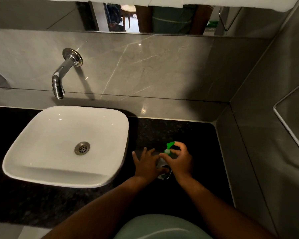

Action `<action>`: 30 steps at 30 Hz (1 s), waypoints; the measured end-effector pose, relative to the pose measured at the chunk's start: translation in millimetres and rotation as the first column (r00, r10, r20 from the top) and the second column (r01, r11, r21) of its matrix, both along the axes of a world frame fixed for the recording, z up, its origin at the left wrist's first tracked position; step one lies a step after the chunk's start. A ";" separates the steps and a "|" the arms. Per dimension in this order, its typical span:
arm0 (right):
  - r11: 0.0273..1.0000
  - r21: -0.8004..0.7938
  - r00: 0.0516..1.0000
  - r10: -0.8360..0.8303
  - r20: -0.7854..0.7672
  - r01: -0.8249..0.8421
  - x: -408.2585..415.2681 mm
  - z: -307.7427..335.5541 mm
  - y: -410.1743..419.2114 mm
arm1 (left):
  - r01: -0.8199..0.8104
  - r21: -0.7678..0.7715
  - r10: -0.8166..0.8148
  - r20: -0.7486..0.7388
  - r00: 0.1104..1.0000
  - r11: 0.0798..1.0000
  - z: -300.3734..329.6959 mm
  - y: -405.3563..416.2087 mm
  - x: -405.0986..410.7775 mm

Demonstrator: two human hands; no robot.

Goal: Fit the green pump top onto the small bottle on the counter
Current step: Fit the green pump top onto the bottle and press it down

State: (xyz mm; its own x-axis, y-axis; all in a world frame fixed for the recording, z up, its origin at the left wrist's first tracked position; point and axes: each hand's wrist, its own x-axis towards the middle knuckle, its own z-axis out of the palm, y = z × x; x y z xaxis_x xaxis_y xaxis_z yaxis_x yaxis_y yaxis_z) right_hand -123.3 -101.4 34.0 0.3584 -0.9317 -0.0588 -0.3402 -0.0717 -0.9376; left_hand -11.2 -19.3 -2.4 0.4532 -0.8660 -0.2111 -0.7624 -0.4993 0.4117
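Note:
A small clear bottle stands on the black counter, to the right of the sink. My left hand wraps its side, thumb across the front and fingers spread. Over the bottle's neck sits the green pump top, with a pale collar under the green nozzle. My right hand pinches that pump top between fingertips and thumb from the right. Both hands hide most of the bottle, and the joint between pump and neck cannot be made out.
A white square basin takes up the counter's left half, with a chrome wall spout above it. Grey stone walls close in behind and at the right. A mirror runs along the top.

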 end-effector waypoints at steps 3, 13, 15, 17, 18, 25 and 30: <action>0.999 -0.018 0.998 0.027 -0.063 -0.028 -4.2 -0.3 -1.3 | 0.010 0.001 -0.010 -0.014 1.000 1.000 -0.1 -0.5 0.1; 0.989 0.046 0.990 0.144 0.005 -0.144 -17.2 -2.9 -10.0 | 0.022 0.034 -0.021 -0.018 1.000 0.999 3.4 -4.0 -0.9; 0.990 -0.002 0.989 0.144 -0.022 -0.144 -14.7 0.7 -7.1 | 0.020 0.020 -0.019 -0.020 1.000 1.000 5.7 -4.5 -1.8; 0.973 0.065 0.974 0.220 0.046 -0.223 -15.2 2.4 -8.2 | 0.010 0.037 -0.010 -0.022 1.000 0.999 7.9 -4.3 0.6; 0.958 0.098 0.961 0.263 0.087 -0.271 -16.2 2.0 -10.7 | 0.011 0.045 -0.011 -0.019 1.000 0.999 8.2 -4.3 2.1; 0.989 -0.009 0.988 0.148 -0.049 -0.149 -8.7 5.9 -13.0 | 0.019 0.034 -0.019 -0.019 1.000 0.999 4.9 -3.9 0.5; 0.918 0.156 0.931 0.364 0.039 -0.366 -16.0 1.3 -19.6 | -0.028 0.036 0.029 -0.020 0.999 0.999 2.1 -2.2 5.2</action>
